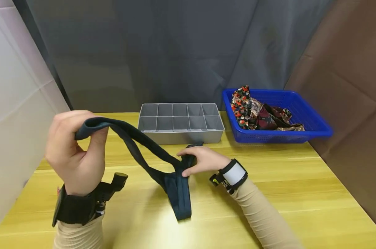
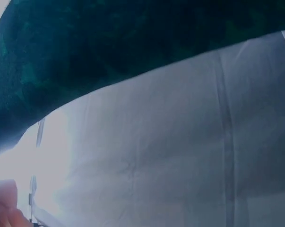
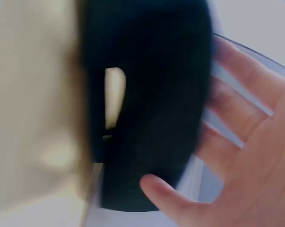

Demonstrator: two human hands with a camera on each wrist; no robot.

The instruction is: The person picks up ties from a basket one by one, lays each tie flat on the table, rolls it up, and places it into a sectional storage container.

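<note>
With the left hand [image 1: 71, 152] curled round the raised end of the dark tie [image 1: 150, 155], keep that strand taut above its fingers while the right hand [image 1: 203, 159], fingers wrapped over the bundled part on the table [image 1: 300, 193], winds evenly.

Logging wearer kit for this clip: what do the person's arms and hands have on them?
Both arms wear beige long sleeves. The left hand is bare; its wrist carries a wide black strap with a black camera mount sticking out. The right hand is bare too; its wrist has a black band with a white panel and a small black fitting beside it.
</note>
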